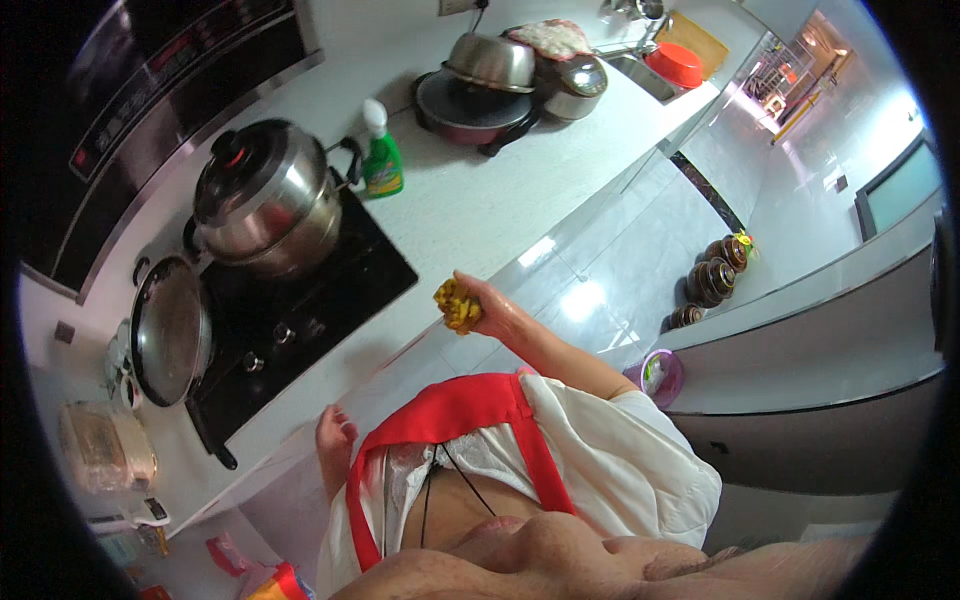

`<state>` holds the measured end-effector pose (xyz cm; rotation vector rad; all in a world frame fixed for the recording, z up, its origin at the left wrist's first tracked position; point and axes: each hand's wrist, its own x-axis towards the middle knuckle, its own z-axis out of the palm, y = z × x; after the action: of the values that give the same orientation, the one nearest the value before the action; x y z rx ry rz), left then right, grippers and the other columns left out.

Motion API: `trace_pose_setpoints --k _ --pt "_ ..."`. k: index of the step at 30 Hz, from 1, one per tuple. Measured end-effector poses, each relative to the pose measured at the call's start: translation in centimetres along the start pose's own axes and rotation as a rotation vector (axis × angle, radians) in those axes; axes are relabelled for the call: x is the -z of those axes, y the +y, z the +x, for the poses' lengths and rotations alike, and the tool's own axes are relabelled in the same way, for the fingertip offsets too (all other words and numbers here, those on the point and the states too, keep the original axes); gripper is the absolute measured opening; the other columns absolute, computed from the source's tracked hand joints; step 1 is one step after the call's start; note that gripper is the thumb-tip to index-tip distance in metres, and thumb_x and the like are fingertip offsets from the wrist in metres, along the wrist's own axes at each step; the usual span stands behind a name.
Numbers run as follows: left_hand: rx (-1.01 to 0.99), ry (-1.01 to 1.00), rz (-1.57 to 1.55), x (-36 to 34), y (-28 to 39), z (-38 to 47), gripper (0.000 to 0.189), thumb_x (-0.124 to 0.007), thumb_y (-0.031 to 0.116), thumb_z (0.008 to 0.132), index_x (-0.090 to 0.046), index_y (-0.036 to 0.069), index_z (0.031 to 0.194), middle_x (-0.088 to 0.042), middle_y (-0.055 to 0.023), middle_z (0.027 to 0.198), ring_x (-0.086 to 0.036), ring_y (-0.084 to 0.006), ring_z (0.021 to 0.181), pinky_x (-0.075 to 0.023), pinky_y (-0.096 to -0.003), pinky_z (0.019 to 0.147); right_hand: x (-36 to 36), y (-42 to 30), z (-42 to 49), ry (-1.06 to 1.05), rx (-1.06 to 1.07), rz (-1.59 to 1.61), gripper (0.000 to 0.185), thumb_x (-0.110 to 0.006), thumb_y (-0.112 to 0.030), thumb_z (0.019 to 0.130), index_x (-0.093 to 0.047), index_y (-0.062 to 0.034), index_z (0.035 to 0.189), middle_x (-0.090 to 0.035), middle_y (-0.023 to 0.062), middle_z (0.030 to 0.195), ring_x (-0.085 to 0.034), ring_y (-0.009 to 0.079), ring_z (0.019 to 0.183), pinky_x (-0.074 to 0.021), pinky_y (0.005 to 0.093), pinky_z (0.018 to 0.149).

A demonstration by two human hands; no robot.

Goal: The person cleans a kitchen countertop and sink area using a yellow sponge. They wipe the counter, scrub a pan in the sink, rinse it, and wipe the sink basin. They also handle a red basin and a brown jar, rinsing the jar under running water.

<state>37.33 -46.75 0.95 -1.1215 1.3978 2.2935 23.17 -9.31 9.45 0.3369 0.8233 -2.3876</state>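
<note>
A crumpled yellow-brown cloth [458, 306] is bunched in my right hand [491, 304], which is held out by the front edge of the white countertop [480, 217]. My left hand [335, 435] hangs near the counter edge below the black cooktop [330, 292]; its fingers are slightly curled and I see nothing in them. On the cooktop stands a large lidded steel pot [266, 202]. A wok [172, 330] with a black handle sits at the cooktop's left side. A green spray bottle [383, 161] with a white head stands right of the pot.
Farther along the counter are an electric pan [472, 109] with a steel bowl [491, 60] on it, a steel pot [576, 86], and a sink [641, 73] with a red basin [675, 64]. Brown lidded jars [710, 283] and a purple bin [664, 379] stand on the floor.
</note>
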Motion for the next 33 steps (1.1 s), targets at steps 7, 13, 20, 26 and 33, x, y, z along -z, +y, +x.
trace_pose_setpoints --k 7,13,20,26,33 --pt "-0.183 -0.304 0.388 -20.1 -2.8 -2.2 0.020 -0.059 0.027 0.087 -0.057 0.010 0.096 -0.054 -0.0015 0.079 -0.056 -0.0119 0.055 -0.0449 -0.0225 0.049 8.2 -7.9 -6.0 0.049 0.102 0.071 0.030 -0.051 -0.025 0.092 -0.050 -0.0002 0.109 -0.058 0.0114 0.092 -0.058 0.0221 0.079 -0.0498 0.0377 0.067" --pt "-0.235 -0.524 0.710 -36.7 -7.8 -2.4 0.022 -0.062 0.026 0.087 -0.056 0.008 0.098 -0.056 -0.0015 0.082 -0.059 -0.0118 0.059 -0.0460 -0.0218 0.050 16.4 -16.0 -13.4 0.163 0.254 -0.148 0.032 -0.048 -0.031 0.093 -0.051 -0.0041 0.110 -0.060 0.0099 0.088 -0.059 0.0202 0.065 -0.0444 0.0327 0.047" --pt "-0.303 -0.831 0.776 -53.9 -13.2 -3.5 0.034 -0.059 0.034 0.089 -0.051 0.006 0.108 -0.058 -0.0033 0.095 -0.061 -0.0120 0.075 -0.0475 -0.0236 0.053 21.6 -22.1 -16.1 0.164 0.280 -0.086 0.036 -0.048 -0.032 0.094 -0.051 -0.0029 0.114 -0.061 0.0103 0.086 -0.057 0.0175 0.059 -0.0404 0.0298 0.041" --pt "-0.214 -0.911 0.601 -65.8 -15.3 -0.6 0.034 -0.052 0.031 0.093 -0.048 0.005 0.116 -0.059 -0.0042 0.102 -0.059 -0.0116 0.087 -0.0502 -0.0257 0.070 26.2 -29.0 -15.2 0.206 0.245 -0.232 0.029 -0.053 -0.025 0.091 -0.053 0.0002 0.105 -0.057 0.0078 0.077 -0.053 0.0160 0.051 -0.0393 0.0282 0.041" --pt "-0.162 -1.053 0.640 -81.7 -19.0 3.1 0.028 -0.060 0.017 0.089 -0.055 -0.002 0.109 -0.062 -0.0053 0.098 -0.059 -0.0115 0.086 -0.0486 -0.0260 0.076 32.8 -40.9 -20.8 0.440 0.275 -0.376 0.026 -0.054 -0.022 0.090 -0.053 0.0025 0.099 -0.059 0.0101 0.067 -0.058 0.0191 0.050 -0.0421 0.0293 0.044"
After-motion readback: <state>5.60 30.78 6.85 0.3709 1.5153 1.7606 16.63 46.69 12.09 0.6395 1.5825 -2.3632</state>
